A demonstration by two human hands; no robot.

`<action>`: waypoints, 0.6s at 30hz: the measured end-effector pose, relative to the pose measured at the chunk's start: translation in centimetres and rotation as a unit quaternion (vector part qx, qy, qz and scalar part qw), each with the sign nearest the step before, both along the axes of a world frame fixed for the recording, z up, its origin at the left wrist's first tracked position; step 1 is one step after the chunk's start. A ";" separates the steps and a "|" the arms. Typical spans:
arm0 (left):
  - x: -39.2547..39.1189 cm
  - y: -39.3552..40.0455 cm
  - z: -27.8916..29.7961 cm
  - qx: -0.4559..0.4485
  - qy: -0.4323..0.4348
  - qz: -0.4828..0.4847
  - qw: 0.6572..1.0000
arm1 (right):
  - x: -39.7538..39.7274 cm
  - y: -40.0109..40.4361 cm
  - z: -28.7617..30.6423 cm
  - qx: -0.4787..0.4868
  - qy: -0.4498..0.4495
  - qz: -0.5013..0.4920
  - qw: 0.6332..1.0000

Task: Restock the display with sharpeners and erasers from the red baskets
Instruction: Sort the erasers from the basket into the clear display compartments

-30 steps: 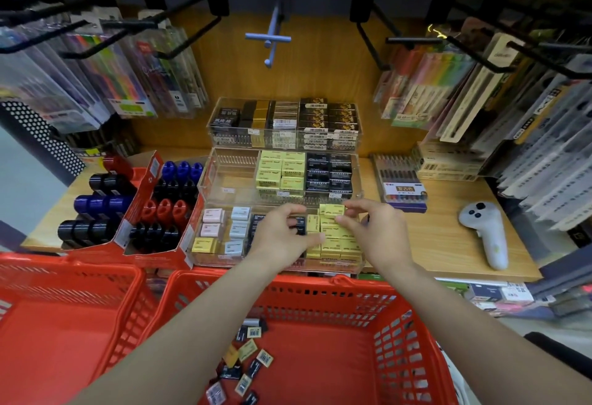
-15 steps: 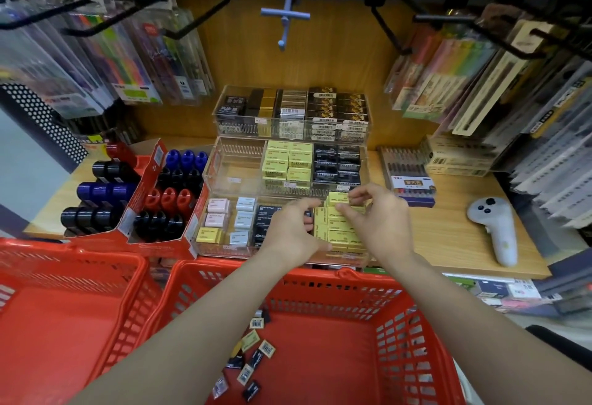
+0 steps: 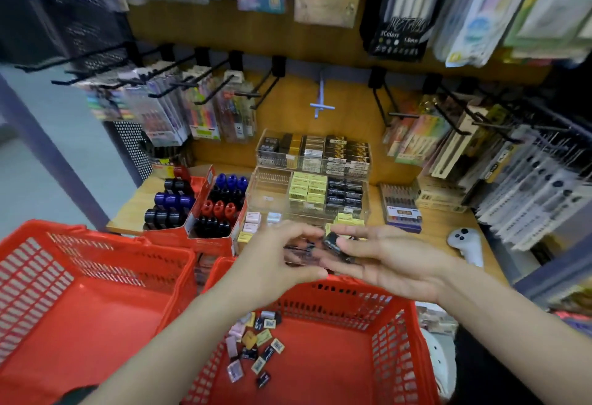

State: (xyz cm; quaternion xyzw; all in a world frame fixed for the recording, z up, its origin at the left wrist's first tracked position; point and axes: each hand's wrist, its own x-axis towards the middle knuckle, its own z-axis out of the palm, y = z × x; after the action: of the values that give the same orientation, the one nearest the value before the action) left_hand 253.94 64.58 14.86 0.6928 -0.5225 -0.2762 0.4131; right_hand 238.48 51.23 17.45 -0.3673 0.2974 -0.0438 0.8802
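Wooden shelf (image 3: 442,228), centre frame, under pegs of hanging pen packs (image 3: 198,110). Clear tiered display (image 3: 314,180) at centre: black, gold and yellow erasers in rows. Red boxes (image 3: 205,209) of sharpeners left of display. White controller (image 3: 466,244) on shelf, right.

Two red baskets along bottom of frame: left basket (image 3: 80,308); right basket (image 3: 394,356) with loose erasers (image 3: 256,347) on floor near its left wall.

Left hand (image 3: 275,263), centre, above right basket rim, fingers curled toward right hand; blurred, grip cannot be told. Right hand (image 3: 390,263), palm up, fingers fairly straight, thumb over black eraser (image 3: 331,239) at fingertips. Hands close together, before lowest display tier.
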 end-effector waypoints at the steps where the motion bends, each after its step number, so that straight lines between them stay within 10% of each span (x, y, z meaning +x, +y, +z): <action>1: -0.4 0.6 0.3 -0.009 -0.008 -0.004 1.000 | -0.4 0.5 0.6 -0.015 -0.005 0.026 1.000; 10: -0.1 2.0 0.4 -0.048 -0.045 -0.038 0.997 | -0.3 3.1 -0.8 -0.018 -0.035 0.062 0.997; 18: 3.0 0.3 -0.6 -0.022 0.050 0.123 0.991 | -0.2 1.7 -1.5 0.069 -0.019 -0.070 0.995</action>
State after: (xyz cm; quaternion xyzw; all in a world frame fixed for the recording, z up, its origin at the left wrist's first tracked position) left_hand 256.90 64.86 14.29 0.7283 -0.4179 -0.2458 0.4843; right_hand 238.29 52.89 15.98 -0.2826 0.3077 -0.0918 0.9039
